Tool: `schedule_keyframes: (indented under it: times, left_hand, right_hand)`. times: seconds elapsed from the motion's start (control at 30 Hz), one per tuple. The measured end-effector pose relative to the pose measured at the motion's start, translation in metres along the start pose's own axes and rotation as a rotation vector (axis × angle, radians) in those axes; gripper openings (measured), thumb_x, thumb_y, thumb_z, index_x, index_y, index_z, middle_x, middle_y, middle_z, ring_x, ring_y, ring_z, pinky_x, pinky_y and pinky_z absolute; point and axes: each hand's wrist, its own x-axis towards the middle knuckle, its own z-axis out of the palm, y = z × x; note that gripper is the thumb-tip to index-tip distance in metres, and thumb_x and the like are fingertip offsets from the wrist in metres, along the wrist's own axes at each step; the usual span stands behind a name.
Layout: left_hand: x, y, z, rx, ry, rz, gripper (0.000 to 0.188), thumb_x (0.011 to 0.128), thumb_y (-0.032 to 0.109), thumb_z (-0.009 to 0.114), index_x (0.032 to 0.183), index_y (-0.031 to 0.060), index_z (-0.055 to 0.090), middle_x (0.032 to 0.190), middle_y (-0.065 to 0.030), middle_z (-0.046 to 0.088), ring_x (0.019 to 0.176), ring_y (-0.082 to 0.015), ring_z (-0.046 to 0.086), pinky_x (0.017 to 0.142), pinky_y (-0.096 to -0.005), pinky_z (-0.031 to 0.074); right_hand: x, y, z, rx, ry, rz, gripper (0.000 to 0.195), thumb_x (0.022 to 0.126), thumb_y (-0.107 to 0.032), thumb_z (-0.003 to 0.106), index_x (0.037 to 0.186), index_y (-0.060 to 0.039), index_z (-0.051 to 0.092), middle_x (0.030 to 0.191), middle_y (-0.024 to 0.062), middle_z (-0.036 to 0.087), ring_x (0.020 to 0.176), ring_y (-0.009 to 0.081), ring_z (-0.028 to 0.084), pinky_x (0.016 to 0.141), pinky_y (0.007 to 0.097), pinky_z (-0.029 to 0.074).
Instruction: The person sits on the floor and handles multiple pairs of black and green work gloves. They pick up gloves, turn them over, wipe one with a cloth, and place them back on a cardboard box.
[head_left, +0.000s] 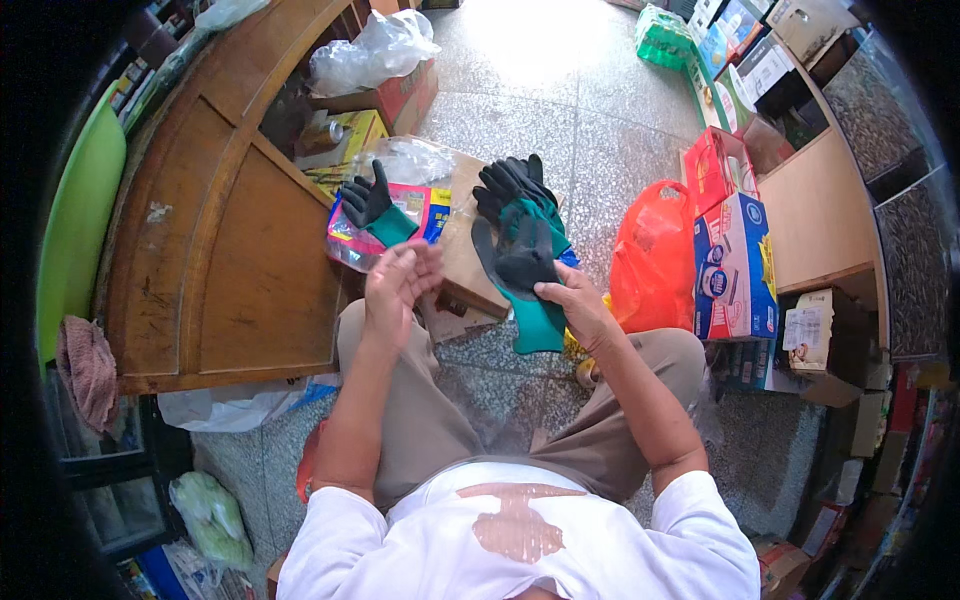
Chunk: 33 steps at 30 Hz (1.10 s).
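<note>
My right hand (581, 304) pinches a black-and-green coated work glove (529, 281) near its cuff, thumb on top. The glove hangs with its green cuff toward me and its dark fingers pointing away. My left hand (401, 281) is raised, slightly blurred, with fingers apart and nothing in it. Just beyond it, a single work glove (375, 202) lies on a pink and blue plastic package (427, 206). Behind the held glove, a pile of similar gloves (517, 184) rests on a cardboard box (469, 277).
A wooden cabinet (277, 277) stands on the left. To the right are a red plastic bag (652, 262) and a blue, white and pink carton (735, 270) bearing writing. Clear plastic (412, 159) lies on the box's far side. Green-wrapped bottles (664, 34) stand on the speckled floor (622, 131).
</note>
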Motion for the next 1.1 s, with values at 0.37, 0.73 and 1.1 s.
schedule_keyframes:
  times: [0.37,0.73,1.1]
  left_hand:
    - [-0.004,-0.028,0.047,-0.187,-0.328,-0.289,0.057,0.087,0.017,0.071,0.135,0.0005,0.045,0.125,-0.0119,0.06,0.115,-0.0232,0.06,0.099,-0.0424,0.05]
    - [0.007,-0.035,0.06,-0.299,-0.236,-0.241,0.051,0.089,0.002,0.059,0.137,0.0047,0.042,0.126,-0.0123,0.058,0.115,-0.028,0.06,0.101,-0.0466,0.049]
    - [-0.048,0.054,-0.026,0.721,0.523,0.486,0.046,0.087,-0.007,0.057,0.133,0.0008,0.054,0.107,-0.0109,0.07,0.096,-0.0229,0.067,0.09,-0.0352,0.052]
  right_hand:
    - [0.005,0.025,0.005,-0.067,-0.152,-0.214,0.035,0.094,-0.013,0.06,0.128,-0.0017,0.059,0.117,0.0021,0.063,0.107,0.0103,0.056,0.097,0.0269,0.044]
    - [0.015,0.021,-0.002,-0.236,-0.073,-0.048,0.039,0.09,-0.022,0.067,0.12,0.0025,0.06,0.11,0.0059,0.065,0.101,0.0117,0.059,0.091,0.0287,0.047]
    - [0.01,0.011,-0.005,-0.151,0.0,-0.02,0.043,0.09,-0.031,0.067,0.12,-0.0003,0.06,0.111,0.0126,0.067,0.099,0.0177,0.066,0.084,0.0324,0.053]
